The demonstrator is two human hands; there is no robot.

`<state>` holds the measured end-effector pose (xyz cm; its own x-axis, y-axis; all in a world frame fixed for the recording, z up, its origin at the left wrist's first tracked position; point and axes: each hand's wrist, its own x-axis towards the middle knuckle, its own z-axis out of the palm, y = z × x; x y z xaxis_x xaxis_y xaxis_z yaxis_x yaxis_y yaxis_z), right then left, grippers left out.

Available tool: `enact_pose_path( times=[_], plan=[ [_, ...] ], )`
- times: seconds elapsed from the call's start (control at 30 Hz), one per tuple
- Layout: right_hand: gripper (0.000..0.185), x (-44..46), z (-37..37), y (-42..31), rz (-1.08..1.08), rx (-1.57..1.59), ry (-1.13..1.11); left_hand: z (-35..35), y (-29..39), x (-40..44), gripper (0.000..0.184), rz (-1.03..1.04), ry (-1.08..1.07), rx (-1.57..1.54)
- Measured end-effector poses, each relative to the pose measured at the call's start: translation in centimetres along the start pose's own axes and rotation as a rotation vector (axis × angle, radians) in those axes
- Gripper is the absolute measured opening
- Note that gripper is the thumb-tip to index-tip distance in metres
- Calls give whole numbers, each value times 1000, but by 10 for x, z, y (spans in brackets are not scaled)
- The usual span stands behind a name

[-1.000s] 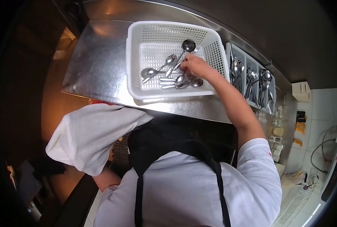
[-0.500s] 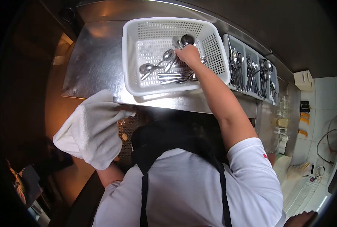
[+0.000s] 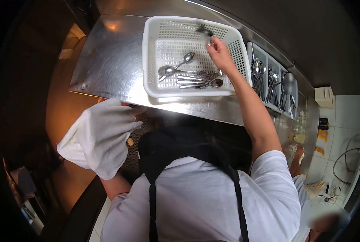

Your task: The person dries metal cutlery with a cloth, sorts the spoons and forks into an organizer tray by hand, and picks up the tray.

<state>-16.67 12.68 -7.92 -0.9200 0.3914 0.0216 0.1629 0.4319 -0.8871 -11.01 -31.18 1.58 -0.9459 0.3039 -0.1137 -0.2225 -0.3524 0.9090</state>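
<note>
My right hand (image 3: 220, 54) is closed on a spoon (image 3: 204, 31) whose dark bowl is blurred by motion, above the right part of a white perforated plastic basket (image 3: 145, 64). Loose cutlery lies in the basket: a spoon (image 3: 189, 57) at a slant, a larger round spoon (image 3: 167, 71), and several forks and other pieces (image 3: 194, 80) side by side. A white towel (image 3: 103, 135) wraps my left hand, in front of the counter's edge at left. The cloth covers the fingers and is bunched around them.
The basket stands on a steel counter (image 3: 107, 60). To its right is a grey cutlery tray (image 3: 264, 60) with spoons and forks sorted in compartments. Several glasses (image 3: 302, 121) stand farther right. Another person's arm (image 3: 296, 161) shows at the right.
My right hand has lifted the spoon from the pile, up and away from the other cutlery. My left hand with the towel has barely moved. The other person has come further into view.
</note>
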Motion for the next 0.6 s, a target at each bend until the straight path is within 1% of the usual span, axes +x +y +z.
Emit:
enact_pose_path(
  times=[0.03,0.13,0.23,0.33,0.43,0.53,0.6],
  plan=[
    [24,-3,1,-2,-116,-43,-92,1,0,0,47,-2,-2,-7],
    [26,-23,24,-33,-93,-447,-401,3,-3,0,47,-10,-10,-20],
    [28,-24,42,-19,-187,-568,-484,3,-4,0,47,-14,-10,-32],
    [30,-17,54,-4,-180,-561,-558,3,-5,-1,47,-20,-7,-46],
    [32,-22,66,2,-244,-644,-493,3,-7,-1,48,-26,-8,-66],
    [35,-25,63,-4,-261,-666,-552,2,-8,-4,48,-27,-10,-78],
    [36,-31,60,-11,-233,-623,-552,1,-9,-5,48,-23,-14,-91]
  ],
)
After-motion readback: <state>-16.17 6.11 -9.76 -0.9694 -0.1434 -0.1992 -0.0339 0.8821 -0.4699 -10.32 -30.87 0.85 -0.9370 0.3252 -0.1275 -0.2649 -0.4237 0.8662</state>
